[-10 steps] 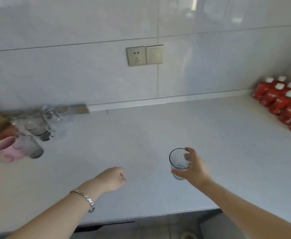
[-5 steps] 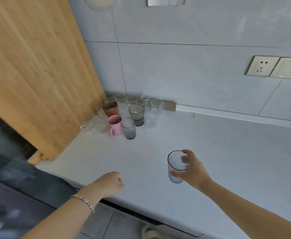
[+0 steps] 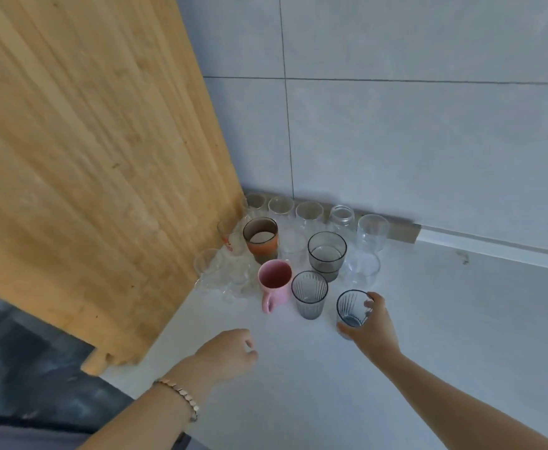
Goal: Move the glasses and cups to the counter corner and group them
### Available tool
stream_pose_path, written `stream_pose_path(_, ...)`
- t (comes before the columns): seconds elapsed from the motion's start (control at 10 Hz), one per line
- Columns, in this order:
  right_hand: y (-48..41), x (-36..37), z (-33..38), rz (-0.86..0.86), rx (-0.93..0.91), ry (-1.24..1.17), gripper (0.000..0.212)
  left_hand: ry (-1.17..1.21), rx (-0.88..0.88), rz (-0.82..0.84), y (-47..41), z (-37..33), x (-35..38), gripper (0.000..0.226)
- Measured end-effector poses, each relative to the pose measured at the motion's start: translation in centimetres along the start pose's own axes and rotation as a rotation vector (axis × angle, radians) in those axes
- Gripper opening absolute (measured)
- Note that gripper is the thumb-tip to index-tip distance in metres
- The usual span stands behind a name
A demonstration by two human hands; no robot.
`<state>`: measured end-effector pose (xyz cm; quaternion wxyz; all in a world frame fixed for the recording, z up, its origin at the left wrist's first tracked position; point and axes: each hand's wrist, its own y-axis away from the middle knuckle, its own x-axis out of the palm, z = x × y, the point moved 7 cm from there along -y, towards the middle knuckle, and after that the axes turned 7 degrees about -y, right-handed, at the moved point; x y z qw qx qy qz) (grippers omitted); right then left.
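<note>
My right hand (image 3: 374,326) grips a ribbed grey glass (image 3: 350,308) at the front right of the group in the counter corner, just right of a matching ribbed grey glass (image 3: 309,293). A pink mug (image 3: 274,282), an orange-banded cup (image 3: 261,239), a smoky tumbler (image 3: 326,254) and several clear glasses (image 3: 371,232) stand packed against the wall. Whether the held glass rests on the counter I cannot tell. My left hand (image 3: 228,354), with a bracelet on the wrist, hovers curled over the white counter (image 3: 428,336) and holds nothing.
A large wooden board (image 3: 87,157) leans at the left and borders the corner. The tiled wall (image 3: 396,141) rises behind the glasses. The counter's front edge runs diagonally at the lower left, with dark floor below.
My right hand has carried the ribbed glass left and forward to the group in the corner. The view has swung left and closer. My left hand stays curled.
</note>
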<state>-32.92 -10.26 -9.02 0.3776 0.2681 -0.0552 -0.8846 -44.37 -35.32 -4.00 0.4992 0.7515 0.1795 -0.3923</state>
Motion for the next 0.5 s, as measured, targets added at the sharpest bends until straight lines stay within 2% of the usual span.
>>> stream_pose_path(0.2, -1.1, 2.0, 0.9, -0.120, 0.053, 0.029, 0.088, -0.016, 0.097, 0.056, -4.2, 0.8, -0.9, 0.032)
stream_pose_path(0.3, -0.7, 2.3, 0.7, -0.151, 0.132, 0.067, 0.103, -0.052, 0.178, 0.094, -5.5, 0.9, -1.2, 0.030)
stream_pose_path(0.4, 0.3, 2.1, -0.3, -0.070, 0.284, 0.183, 0.098, -0.107, 0.260, 0.137, -6.4, 0.4, -1.3, 0.031)
stream_pose_path(0.5, 1.8, 1.9, -0.5, 0.053, 0.400, 0.324, 0.068, -0.174, 0.347, 0.163, -6.7, -1.3, -2.2, 0.028)
